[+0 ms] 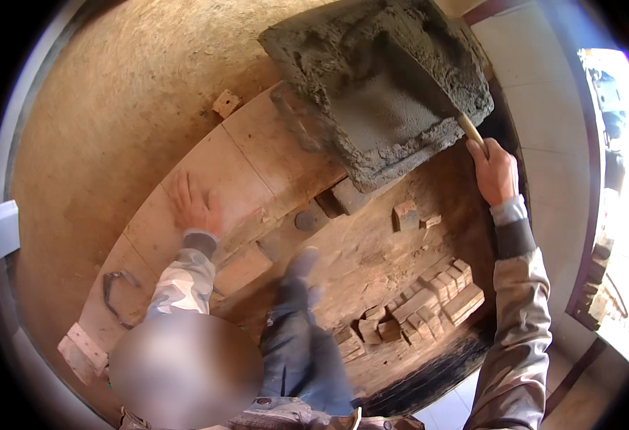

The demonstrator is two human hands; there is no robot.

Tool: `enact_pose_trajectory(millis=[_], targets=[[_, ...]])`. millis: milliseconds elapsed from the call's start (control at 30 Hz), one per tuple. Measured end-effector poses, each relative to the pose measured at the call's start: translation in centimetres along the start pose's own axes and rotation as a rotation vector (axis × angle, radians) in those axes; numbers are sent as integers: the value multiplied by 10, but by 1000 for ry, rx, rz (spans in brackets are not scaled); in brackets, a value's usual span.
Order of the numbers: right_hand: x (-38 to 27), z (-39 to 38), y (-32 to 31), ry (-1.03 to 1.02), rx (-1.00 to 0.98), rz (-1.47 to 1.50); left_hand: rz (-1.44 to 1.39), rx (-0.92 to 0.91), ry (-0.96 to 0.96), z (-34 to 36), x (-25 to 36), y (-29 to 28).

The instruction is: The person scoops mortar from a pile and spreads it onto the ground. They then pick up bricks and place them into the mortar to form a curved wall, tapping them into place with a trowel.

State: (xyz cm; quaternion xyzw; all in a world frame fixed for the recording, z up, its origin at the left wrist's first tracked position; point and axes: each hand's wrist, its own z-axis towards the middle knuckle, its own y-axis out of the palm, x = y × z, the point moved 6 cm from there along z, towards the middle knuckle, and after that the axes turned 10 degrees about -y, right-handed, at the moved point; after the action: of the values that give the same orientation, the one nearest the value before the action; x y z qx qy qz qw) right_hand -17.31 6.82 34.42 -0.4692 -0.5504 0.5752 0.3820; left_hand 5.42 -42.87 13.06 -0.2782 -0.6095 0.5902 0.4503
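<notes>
My right hand [496, 169] grips the pale wooden handle [472, 129] of a trowel [407, 89], whose blade lies in grey wet mortar inside a mortar-caked tray [303, 57] at the top. My left hand [197, 204] rests with fingers extended on a long pinkish tiled surface [253, 154], which runs from the lower left up under the tray. A dark curved object [117, 301] lies on that surface below my left hand. A small holed brick piece [226, 104] is just beyond its far edge.
Several stacked bricks [436, 301] lie at lower right on the dirt floor [357, 258], with loose pieces [406, 215] nearer the tray. My legs are at bottom centre. A pale tiled wall [544, 115] and a bright opening [626, 201] are at right. A blurred round patch covers the lower left.
</notes>
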Motion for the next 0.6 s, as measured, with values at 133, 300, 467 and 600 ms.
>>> enact_pose_trajectory(millis=[133,300,467,600], targets=[[-48,41,16,-104,-79,-117,50,-42,-54,3,-14,-4],[-77,65,51,-140,-108,-118,50,-40,-40,7,-6,-1],[-91,31,59,-115,-208,122,49,5,-27,11,-6,-15],[-116,44,78,25,-304,335,20,-58,-29,10,-9,-9]])
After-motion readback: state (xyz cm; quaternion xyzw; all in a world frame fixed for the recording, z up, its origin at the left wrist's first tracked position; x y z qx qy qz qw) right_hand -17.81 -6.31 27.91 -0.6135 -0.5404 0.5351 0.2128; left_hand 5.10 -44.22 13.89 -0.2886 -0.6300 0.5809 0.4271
